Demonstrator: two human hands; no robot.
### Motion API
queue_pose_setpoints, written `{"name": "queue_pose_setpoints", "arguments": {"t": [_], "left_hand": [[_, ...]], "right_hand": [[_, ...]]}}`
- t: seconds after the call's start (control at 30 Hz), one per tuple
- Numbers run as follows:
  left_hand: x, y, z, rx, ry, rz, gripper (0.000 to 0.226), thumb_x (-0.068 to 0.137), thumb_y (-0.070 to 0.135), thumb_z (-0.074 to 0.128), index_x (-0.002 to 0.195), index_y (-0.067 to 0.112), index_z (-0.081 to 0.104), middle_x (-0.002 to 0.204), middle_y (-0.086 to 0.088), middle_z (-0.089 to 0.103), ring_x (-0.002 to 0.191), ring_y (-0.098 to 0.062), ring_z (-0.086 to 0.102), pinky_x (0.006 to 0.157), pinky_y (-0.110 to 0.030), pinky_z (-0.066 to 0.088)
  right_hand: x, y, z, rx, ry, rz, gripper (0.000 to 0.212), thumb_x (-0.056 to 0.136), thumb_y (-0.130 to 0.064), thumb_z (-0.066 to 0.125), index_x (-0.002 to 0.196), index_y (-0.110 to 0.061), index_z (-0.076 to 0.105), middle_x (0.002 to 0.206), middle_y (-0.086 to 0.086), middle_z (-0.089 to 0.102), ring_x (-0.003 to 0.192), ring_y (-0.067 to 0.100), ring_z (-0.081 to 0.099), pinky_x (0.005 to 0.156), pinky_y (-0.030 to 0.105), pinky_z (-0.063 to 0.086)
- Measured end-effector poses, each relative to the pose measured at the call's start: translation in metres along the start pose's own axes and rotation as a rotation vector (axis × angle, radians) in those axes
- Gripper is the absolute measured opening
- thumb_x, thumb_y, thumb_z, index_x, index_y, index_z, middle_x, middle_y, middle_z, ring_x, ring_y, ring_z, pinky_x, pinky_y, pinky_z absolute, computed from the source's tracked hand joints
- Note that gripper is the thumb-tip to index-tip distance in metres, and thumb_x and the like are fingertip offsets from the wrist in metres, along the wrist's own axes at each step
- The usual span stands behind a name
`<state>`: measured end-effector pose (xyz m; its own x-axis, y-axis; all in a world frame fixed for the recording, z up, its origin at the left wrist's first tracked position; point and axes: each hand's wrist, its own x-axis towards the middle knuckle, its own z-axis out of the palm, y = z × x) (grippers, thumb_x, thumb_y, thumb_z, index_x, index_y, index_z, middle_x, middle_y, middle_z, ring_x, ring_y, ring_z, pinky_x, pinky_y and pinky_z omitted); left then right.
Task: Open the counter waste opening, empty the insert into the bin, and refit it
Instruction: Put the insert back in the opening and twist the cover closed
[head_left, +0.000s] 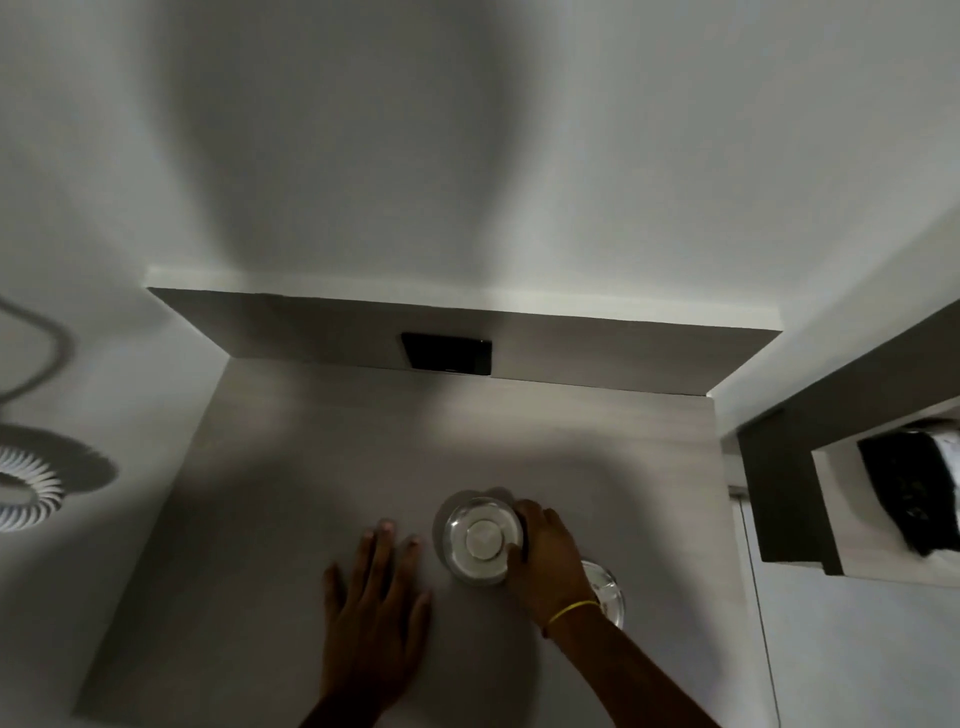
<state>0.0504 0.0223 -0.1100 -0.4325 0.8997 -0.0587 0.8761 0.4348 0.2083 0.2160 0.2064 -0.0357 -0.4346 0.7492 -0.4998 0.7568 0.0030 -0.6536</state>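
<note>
Looking down at: a grey wood-grain counter (322, 467) set in a white-walled corner, pretty dim lighting and a bit blurry.
Left hand: left hand (376, 610) lies flat, palm down on the counter with fingers spread apart, gripping nothing. Fingertips (385, 529) end just left of the round metal piece.
Right hand: right hand (545, 564) is wrapped round the right side of the shiny metal insert (480, 540), fingers curled over its rim and thumb on the near edge, so it's clamped on that.
Insert: round, chrome-looking, with a pale disc in the middle. It sits over or in the round counter opening, and a thin dark crescent shows along its far and left edge. Can't tell if it's fully seated or slightly lifted.
Wrist: yellow band (571, 609) around the right wrist.
Second metal thing: another shiny round piece (605, 590) lies on the counter just right of the right wrist, partly hidden by it. Could be the lid, honestly can't say.
Back panel: a black rectangular plate (447, 352) on the upstand behind the counter.
Right side: a wall recess holding a dark dispenser (909, 493).
Left edge: a white ribbed ring-shaped object (31, 483), cut off by the frame.
</note>
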Motion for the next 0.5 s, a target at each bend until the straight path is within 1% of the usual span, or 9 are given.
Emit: {"name": "queue_pose_setpoints", "arguments": {"t": [0.1, 0.17, 0.2, 0.23, 0.3, 0.37, 0.4, 0.43, 0.5], "left_hand": [[-0.002, 0.0, 0.005, -0.008, 0.009, 0.006, 0.067, 0.105, 0.058, 0.033, 0.161, 0.026, 0.048, 0.176, -0.01, 0.032, 0.164, -0.029, 0.024, 0.119, -0.07, 0.027], [-0.003, 0.0, 0.007, 0.0, 0.005, 0.018, 0.067, 0.102, 0.055, 0.039, 0.161, 0.025, 0.049, 0.176, -0.01, 0.031, 0.163, -0.03, 0.025, 0.119, -0.071, 0.028], [-0.002, 0.0, 0.008, 0.007, 0.009, 0.021, 0.067, 0.101, 0.054, 0.042, 0.161, 0.025, 0.05, 0.176, -0.01, 0.031, 0.163, -0.03, 0.026, 0.119, -0.071, 0.028], [-0.001, -0.001, 0.008, 0.013, 0.007, 0.021, 0.068, 0.098, 0.051, 0.044, 0.16, 0.024, 0.05, 0.177, -0.01, 0.031, 0.163, -0.031, 0.027, 0.119, -0.071, 0.028], [0.0, 0.001, 0.009, 0.024, -0.003, 0.018, 0.069, 0.096, 0.049, 0.047, 0.161, 0.024, 0.05, 0.177, -0.01, 0.03, 0.162, -0.032, 0.03, 0.117, -0.071, 0.029], [0.0, 0.001, 0.008, 0.038, -0.007, 0.023, 0.069, 0.096, 0.049, 0.048, 0.16, 0.024, 0.05, 0.176, -0.01, 0.032, 0.161, -0.034, 0.032, 0.116, -0.072, 0.03], [0.001, 0.001, 0.008, 0.038, -0.003, 0.026, 0.069, 0.095, 0.049, 0.049, 0.16, 0.024, 0.051, 0.175, -0.011, 0.033, 0.16, -0.035, 0.034, 0.116, -0.073, 0.031], [0.001, 0.0, 0.008, 0.037, 0.002, 0.03, 0.069, 0.095, 0.049, 0.049, 0.159, 0.024, 0.052, 0.175, -0.011, 0.034, 0.16, -0.035, 0.034, 0.116, -0.073, 0.031], [0.001, 0.0, 0.009, 0.037, 0.013, 0.037, 0.068, 0.095, 0.049, 0.049, 0.159, 0.023, 0.053, 0.174, -0.012, 0.036, 0.16, -0.034, 0.034, 0.116, -0.073, 0.03]], "right_hand": [[-0.006, 0.001, -0.004, 0.006, -0.014, 0.001, 0.049, 0.091, -0.014, 0.062, 0.139, -0.018, 0.058, 0.131, 0.009, 0.06, 0.12, 0.03, 0.063, 0.105, 0.036, 0.048], [-0.014, 0.005, -0.014, -0.033, 0.015, -0.031, 0.048, 0.091, -0.026, 0.062, 0.138, -0.02, 0.06, 0.128, 0.006, 0.061, 0.117, 0.027, 0.063, 0.099, 0.032, 0.049], [-0.019, 0.008, -0.019, -0.09, 0.035, -0.049, 0.048, 0.091, -0.027, 0.061, 0.138, -0.021, 0.059, 0.128, 0.005, 0.061, 0.114, 0.028, 0.064, 0.095, 0.031, 0.05], [-0.025, 0.012, -0.023, -0.164, 0.062, -0.072, 0.048, 0.091, -0.024, 0.06, 0.14, -0.02, 0.058, 0.128, 0.005, 0.06, 0.114, 0.03, 0.064, 0.094, 0.033, 0.053], [-0.038, 0.027, -0.03, -0.352, 0.075, -0.116, 0.059, 0.089, -0.022, 0.059, 0.147, -0.019, 0.053, 0.138, 0.007, 0.056, 0.122, 0.034, 0.059, 0.1, 0.043, 0.056], [-0.054, 0.037, -0.034, -0.505, 0.011, -0.044, 0.072, 0.088, -0.041, 0.058, 0.156, -0.029, 0.039, 0.158, 0.002, 0.039, 0.142, 0.032, 0.042, 0.111, 0.046, 0.048], [-0.061, 0.041, -0.035, -0.535, -0.027, 0.005, 0.079, 0.086, -0.05, 0.059, 0.158, -0.036, 0.031, 0.163, -0.002, 0.028, 0.147, 0.03, 0.034, 0.113, 0.047, 0.047], [-0.067, 0.045, -0.034, -0.534, -0.051, 0.033, 0.085, 0.083, -0.054, 0.062, 0.159, -0.04, 0.026, 0.166, -0.005, 0.02, 0.149, 0.029, 0.03, 0.112, 0.048, 0.047], [-0.075, 0.049, -0.031, -0.53, -0.061, 0.04, 0.094, 0.08, -0.053, 0.068, 0.16, -0.042, 0.02, 0.168, -0.004, 0.011, 0.15, 0.029, 0.027, 0.11, 0.046, 0.052]]}}
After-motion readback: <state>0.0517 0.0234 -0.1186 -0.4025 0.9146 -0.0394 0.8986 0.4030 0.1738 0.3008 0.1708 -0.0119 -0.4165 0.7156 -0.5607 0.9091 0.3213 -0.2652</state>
